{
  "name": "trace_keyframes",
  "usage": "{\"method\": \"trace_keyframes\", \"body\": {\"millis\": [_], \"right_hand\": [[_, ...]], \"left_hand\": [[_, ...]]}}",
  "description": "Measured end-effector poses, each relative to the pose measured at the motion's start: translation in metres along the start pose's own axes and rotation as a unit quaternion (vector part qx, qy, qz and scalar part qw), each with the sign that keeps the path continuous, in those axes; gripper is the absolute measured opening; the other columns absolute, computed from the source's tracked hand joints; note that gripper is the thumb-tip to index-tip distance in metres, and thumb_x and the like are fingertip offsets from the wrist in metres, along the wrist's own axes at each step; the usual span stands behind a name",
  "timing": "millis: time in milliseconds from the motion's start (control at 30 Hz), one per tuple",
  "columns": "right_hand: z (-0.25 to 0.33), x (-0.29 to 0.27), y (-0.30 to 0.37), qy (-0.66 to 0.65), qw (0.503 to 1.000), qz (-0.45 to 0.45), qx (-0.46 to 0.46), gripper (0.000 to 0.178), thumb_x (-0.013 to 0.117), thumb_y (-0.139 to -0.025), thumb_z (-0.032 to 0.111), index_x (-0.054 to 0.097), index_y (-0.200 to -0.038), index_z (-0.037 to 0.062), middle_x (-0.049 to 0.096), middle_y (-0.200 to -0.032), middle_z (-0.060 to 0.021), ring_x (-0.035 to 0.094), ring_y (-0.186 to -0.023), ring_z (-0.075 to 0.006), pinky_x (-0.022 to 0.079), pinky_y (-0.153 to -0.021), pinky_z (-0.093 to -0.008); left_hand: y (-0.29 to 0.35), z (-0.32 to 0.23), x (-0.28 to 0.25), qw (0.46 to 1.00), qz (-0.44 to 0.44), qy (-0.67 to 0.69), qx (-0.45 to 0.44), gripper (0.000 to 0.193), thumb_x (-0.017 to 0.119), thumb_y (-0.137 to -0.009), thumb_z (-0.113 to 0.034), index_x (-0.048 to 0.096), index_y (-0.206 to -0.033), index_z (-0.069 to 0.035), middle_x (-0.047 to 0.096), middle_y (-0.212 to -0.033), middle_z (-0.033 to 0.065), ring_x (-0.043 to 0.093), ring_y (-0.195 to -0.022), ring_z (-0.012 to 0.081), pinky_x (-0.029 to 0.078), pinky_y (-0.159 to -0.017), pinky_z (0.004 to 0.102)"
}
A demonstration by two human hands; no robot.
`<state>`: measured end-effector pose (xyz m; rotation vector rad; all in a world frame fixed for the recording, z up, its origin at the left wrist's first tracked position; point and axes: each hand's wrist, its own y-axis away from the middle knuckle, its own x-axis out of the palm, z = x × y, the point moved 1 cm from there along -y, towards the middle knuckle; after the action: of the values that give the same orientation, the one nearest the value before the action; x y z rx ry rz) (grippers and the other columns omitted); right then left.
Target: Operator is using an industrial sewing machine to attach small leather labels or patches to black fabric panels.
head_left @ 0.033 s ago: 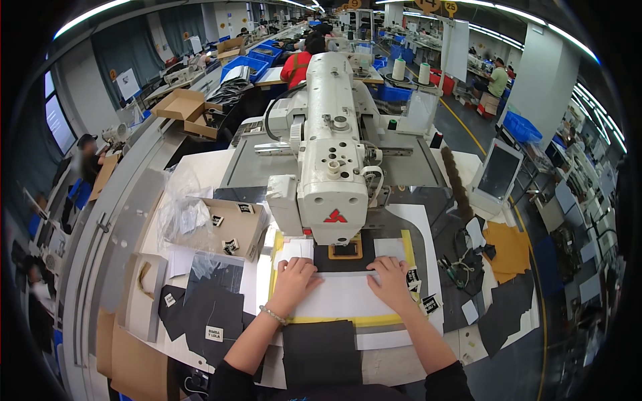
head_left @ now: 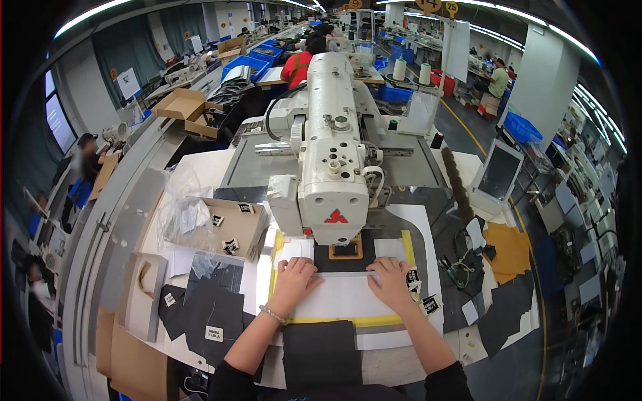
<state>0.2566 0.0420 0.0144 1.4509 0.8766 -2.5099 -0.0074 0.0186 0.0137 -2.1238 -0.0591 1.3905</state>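
My left hand (head_left: 293,284) rests palm down, fingers bent but apart, on the left side of a white sheet (head_left: 341,297) edged with yellow tape. On its right side my right hand (head_left: 390,283) lies the same way, fingertips at a white block. Neither hand holds anything visible. Between them a dark fabric piece (head_left: 321,263) stretches under the head of a big white sewing machine (head_left: 332,200). A small orange-brown frame (head_left: 345,247) sits on that fabric below the machine head. What lies under my palms is hidden.
Left of the sheet stands a cardboard box (head_left: 234,224) with labels, beside clear plastic (head_left: 184,210). Dark pieces (head_left: 214,321) lie nearer. A dark panel (head_left: 319,354) lies in front of me. To the right are snips (head_left: 451,271), orange cloth (head_left: 506,250) and a screen (head_left: 498,170).
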Motion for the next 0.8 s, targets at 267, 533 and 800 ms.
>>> {"method": "trace_keyframes", "body": {"millis": [267, 533, 800], "right_hand": [[0.001, -0.001, 0.000, -0.007, 1.000, -0.008, -0.014, 0.019, 0.067, -0.076, 0.012, 0.065, -0.094, 0.0139, 0.060, -0.102, -0.0008, 0.054, -0.100, -0.0195, 0.030, -0.088, -0.0407], [0.002, -0.002, 0.009, 0.052, 0.997, -0.022, -0.050, 0.024, 0.069, -0.077, 0.016, 0.067, -0.100, 0.0129, 0.062, -0.106, -0.0003, 0.054, -0.101, -0.0188, 0.031, -0.088, -0.0409], [0.006, -0.001, 0.009, 0.094, 0.994, -0.012, -0.054, 0.029, 0.068, -0.080, 0.025, 0.065, -0.105, 0.0120, 0.062, -0.112, -0.0014, 0.054, -0.103, -0.0185, 0.034, -0.086, -0.0414]], "left_hand": [[0.001, 0.001, -0.002, 1.000, 0.017, 0.007, -0.021, 0.024, 0.074, -0.077, -0.029, 0.064, -0.089, -0.012, 0.059, -0.099, 0.0000, 0.054, -0.098, 0.0185, 0.035, -0.087, 0.0410], [0.005, -0.004, 0.001, 0.999, 0.022, -0.029, 0.007, 0.027, 0.069, -0.082, -0.027, 0.064, -0.105, -0.013, 0.062, -0.111, 0.0015, 0.056, -0.105, 0.0167, 0.035, -0.090, 0.0421], [0.005, -0.004, 0.006, 0.997, 0.043, -0.056, 0.004, 0.036, 0.065, -0.086, -0.028, 0.062, -0.118, -0.012, 0.059, -0.127, 0.0048, 0.053, -0.118, 0.0176, 0.032, -0.097, 0.0449]]}}
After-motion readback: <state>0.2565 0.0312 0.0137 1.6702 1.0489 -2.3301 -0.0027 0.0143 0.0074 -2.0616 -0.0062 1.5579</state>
